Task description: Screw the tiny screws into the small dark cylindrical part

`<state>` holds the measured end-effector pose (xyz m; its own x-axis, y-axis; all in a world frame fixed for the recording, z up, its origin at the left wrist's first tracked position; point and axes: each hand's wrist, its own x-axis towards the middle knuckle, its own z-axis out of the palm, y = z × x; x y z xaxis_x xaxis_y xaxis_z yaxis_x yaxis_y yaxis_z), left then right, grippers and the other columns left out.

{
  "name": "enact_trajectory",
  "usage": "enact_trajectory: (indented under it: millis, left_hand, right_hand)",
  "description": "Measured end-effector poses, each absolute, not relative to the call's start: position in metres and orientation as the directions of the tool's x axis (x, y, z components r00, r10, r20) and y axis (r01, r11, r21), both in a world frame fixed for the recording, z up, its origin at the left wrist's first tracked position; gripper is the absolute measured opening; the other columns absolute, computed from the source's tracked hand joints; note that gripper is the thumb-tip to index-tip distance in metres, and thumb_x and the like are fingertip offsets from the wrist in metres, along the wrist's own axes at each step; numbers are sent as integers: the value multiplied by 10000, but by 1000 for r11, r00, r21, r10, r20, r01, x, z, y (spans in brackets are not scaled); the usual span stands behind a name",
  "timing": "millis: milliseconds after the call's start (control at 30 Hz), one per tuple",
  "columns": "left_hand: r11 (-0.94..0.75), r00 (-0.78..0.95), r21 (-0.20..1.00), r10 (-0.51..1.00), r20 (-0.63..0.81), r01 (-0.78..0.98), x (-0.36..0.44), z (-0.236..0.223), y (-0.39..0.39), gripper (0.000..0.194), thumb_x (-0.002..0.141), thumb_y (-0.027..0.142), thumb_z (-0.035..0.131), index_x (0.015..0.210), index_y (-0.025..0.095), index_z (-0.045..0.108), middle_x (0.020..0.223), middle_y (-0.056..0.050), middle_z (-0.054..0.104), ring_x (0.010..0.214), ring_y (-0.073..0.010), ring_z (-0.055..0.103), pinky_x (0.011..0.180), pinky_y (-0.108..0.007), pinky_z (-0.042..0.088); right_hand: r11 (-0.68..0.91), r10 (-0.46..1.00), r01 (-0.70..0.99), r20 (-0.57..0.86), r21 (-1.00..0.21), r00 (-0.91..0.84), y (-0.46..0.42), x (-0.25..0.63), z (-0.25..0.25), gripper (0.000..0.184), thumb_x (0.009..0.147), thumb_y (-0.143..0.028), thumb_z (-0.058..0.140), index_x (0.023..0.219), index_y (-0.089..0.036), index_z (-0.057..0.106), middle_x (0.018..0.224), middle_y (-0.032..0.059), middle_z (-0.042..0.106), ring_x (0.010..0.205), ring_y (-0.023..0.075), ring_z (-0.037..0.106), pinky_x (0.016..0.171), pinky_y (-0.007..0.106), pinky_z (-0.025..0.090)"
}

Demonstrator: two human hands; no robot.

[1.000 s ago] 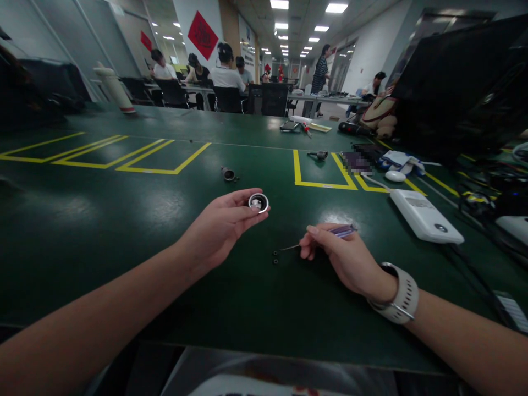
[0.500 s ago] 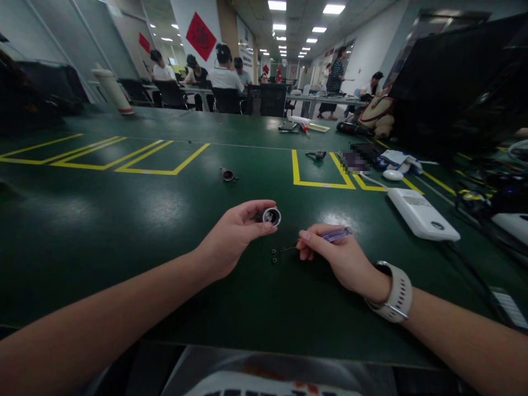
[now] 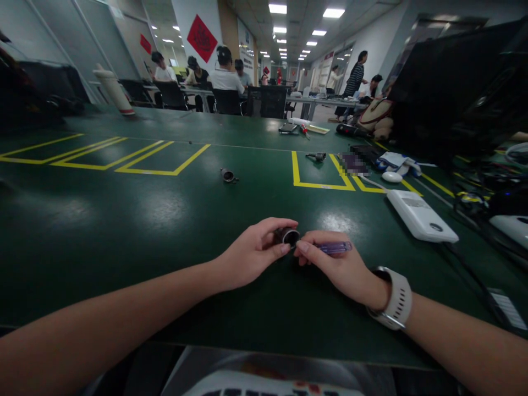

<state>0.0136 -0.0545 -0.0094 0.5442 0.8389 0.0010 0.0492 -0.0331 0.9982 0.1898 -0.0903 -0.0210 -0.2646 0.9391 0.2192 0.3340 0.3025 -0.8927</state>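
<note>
My left hand (image 3: pixel 251 253) pinches a dark, round metal cup-shaped part (image 3: pixel 290 236) between thumb and fingers, its hollow mouth turned toward my right hand. My right hand (image 3: pixel 334 261) is closed around a screwdriver with a clear purple handle (image 3: pixel 336 247). Its fingertips are close beside the rim of the metal part; the tool's tip is hidden behind the part and fingers. Farther off on the green table lies a similar dark metal part (image 3: pixel 227 175) with small side lugs. Another dark metal piece with a stem (image 3: pixel 317 157) lies inside a yellow-taped box.
A white power bank-like device (image 3: pixel 421 214) with a cable is at the right, near a white mouse-like object (image 3: pixel 391 177) and a blue-white glove (image 3: pixel 398 163). Yellow tape (image 3: pixel 152 171) marks the table (image 3: pixel 124 236). A pale bottle (image 3: pixel 114 91) stands far left. People sit and stand beyond.
My left hand has brought the metal part right and down, up to the screwdriver. My right hand has barely moved. The small dark pieces on the table are now hidden behind my left hand.
</note>
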Motion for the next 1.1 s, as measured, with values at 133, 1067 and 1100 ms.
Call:
enact_trajectory:
  millis: [133,1067,1100]
  left_hand:
    - [-47,554,997,833,3,65,14,-11,-54,335,710,60,611,1016,192,641,1034,-64,652,956,-172,616,859,-298,468]
    - [82,384,993,922,-41,-90,3,2,-41,345,711,139,655,1054,152,621,1014,-71,652,946,-194,596,814,-334,508]
    - [82,385,992,922,-40,-93,3,2,-41,348,711,140,655,1057,148,618,1021,-75,651,955,-198,594,819,-335,506]
  right_hand:
    - [279,954,271,234,-921,-186,-90,194,-24,256,845,-323,525,658,-180,626,562,-4,583,540,124,536,521,246,411]
    - [156,966,72,137,-985,-219,-83,193,-31,255,856,-353,526,685,-181,605,609,-18,559,589,115,517,571,248,390]
    - [158,964,73,138,-985,-226,-84,193,-31,253,856,-350,527,684,-180,603,607,-19,557,588,114,516,567,245,391]
